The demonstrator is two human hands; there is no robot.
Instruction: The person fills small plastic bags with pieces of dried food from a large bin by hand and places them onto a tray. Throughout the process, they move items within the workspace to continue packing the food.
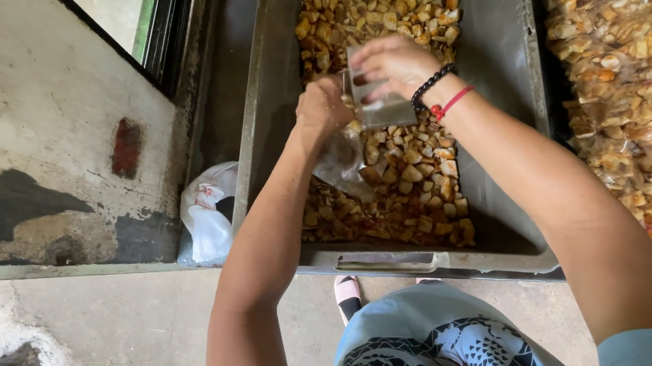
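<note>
A long grey metal tray point(498, 85) holds a heap of small golden-brown fried pieces point(373, 0). My right hand point(394, 61), with a black bead band and a red cord on the wrist, grips a small clear scoop point(381, 104) over the pieces. My left hand point(322, 110) is closed on the mouth of a clear plastic bag point(339, 164) that hangs down beside the scoop, onto the pieces.
Clear bags filled with the same pieces point(637, 58) lie in a dark container to the right. A crumpled white plastic bag point(208, 211) sits left of the tray, by a stained wall and a window frame point(163, 28). The floor is concrete; a pink sandal point(347, 291) shows below the tray.
</note>
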